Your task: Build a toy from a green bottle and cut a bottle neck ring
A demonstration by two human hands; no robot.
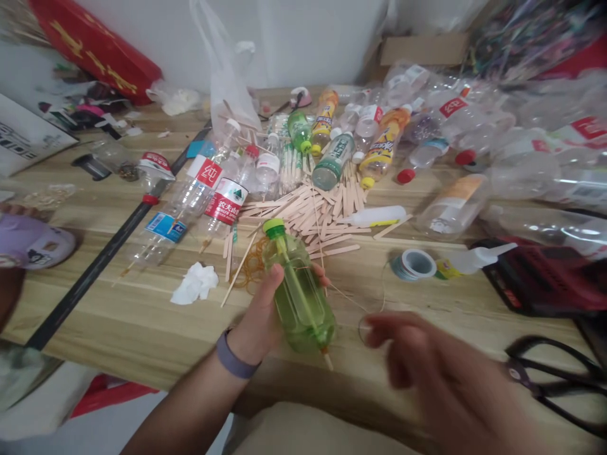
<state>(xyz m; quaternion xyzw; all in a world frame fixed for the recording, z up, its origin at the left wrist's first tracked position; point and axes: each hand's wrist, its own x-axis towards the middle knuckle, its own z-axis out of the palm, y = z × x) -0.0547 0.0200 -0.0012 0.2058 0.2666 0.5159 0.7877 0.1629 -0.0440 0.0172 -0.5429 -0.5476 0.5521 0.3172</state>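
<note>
My left hand (263, 316) is wrapped round a green plastic bottle (303, 297) with a bright green cap, tilted above the tabletop. A wooden stick (329, 361) runs lengthwise through the bottle and pokes out of its base. Thin thread (348, 297) crosses the bottle's side and stretches toward my right hand (403, 347). That hand is blurred, with curled fingers, and the thread loops at its fingertips. More thread leads up to a spool (413, 264). Just behind the bottle lie rubber bands (250, 262), a thin wooden stick (239, 268) and crumpled white tissue (195, 283).
Craft sticks (303, 215) are heaped mid-table. Several clear bottles (526, 170) crowd the right; others, joined with sticks (190, 196), lie left. Black scissors (554, 379), a glue bottle (469, 260) and a red-black tool (535, 278) are at right. Another person's arm (12, 278) shows at left.
</note>
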